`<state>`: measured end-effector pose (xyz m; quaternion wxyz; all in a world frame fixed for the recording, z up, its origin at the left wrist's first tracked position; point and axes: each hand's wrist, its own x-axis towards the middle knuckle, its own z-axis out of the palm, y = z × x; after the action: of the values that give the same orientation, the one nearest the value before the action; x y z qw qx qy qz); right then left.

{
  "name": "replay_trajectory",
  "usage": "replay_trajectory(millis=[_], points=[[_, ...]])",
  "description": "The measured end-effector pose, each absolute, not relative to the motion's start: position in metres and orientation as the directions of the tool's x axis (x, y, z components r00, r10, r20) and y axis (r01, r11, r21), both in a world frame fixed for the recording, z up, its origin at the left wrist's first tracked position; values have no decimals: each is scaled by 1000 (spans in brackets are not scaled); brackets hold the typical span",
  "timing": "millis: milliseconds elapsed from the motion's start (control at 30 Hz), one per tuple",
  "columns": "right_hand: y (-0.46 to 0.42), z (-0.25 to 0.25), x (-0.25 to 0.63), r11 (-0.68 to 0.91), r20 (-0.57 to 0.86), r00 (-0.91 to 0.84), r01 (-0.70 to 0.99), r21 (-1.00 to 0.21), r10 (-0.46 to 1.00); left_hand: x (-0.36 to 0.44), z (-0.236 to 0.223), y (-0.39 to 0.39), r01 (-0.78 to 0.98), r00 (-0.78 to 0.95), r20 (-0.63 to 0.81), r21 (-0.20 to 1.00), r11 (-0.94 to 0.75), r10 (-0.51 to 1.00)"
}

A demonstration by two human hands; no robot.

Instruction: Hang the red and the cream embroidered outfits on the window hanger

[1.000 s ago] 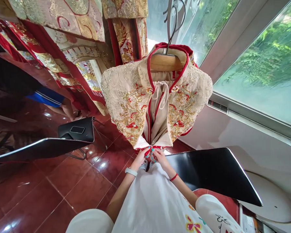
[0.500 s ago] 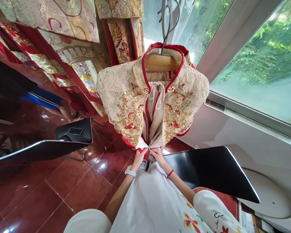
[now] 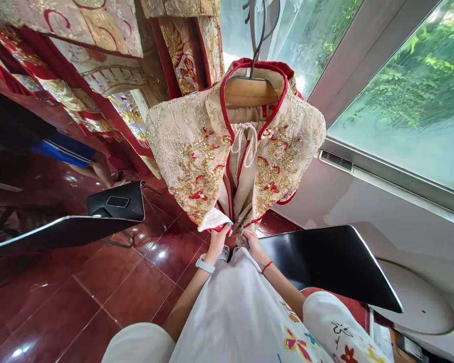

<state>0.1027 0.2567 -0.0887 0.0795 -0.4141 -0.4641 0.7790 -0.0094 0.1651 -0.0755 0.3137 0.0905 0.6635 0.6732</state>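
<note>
A cream jacket (image 3: 196, 151) with gold and red embroidery and red piping hangs on a wooden hanger (image 3: 249, 91) straight ahead. Its front is open down the middle, showing the lining and a tied cord. My left hand (image 3: 218, 239) pinches the bottom corner of the jacket's left front panel. My right hand (image 3: 250, 240) grips the bottom edge of the right front panel. A small gap shows between the two hem corners.
More red and gold embroidered garments (image 3: 98, 55) hang at the upper left. Black flat panels stand at the left (image 3: 60, 232) and right (image 3: 325, 262) over a glossy red tile floor (image 3: 79, 302). A large window (image 3: 401, 101) fills the right side. Another person's leg (image 3: 91, 169) shows at left.
My hands held the two hem corners together at the centre; now they have drawn slightly apart, and the left front panel's corner is folded outward. The view has shifted a little.
</note>
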Motion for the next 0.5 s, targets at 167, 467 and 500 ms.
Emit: replay_trajectory(millis=[167,467,500], points=[[260,-75,121,-448,-495,-690,270,-853,528,-17,-75,162,-340,-770,-326,937,80,548],[254,-55,99,96,-155,-725,292,-952,671,-11,-45,172,-325,-549,-255,943,77,796],[254,-55,98,100,-156,-738,290,-952,656,-9,-44,174,-326,-557,-272,941,94,785]])
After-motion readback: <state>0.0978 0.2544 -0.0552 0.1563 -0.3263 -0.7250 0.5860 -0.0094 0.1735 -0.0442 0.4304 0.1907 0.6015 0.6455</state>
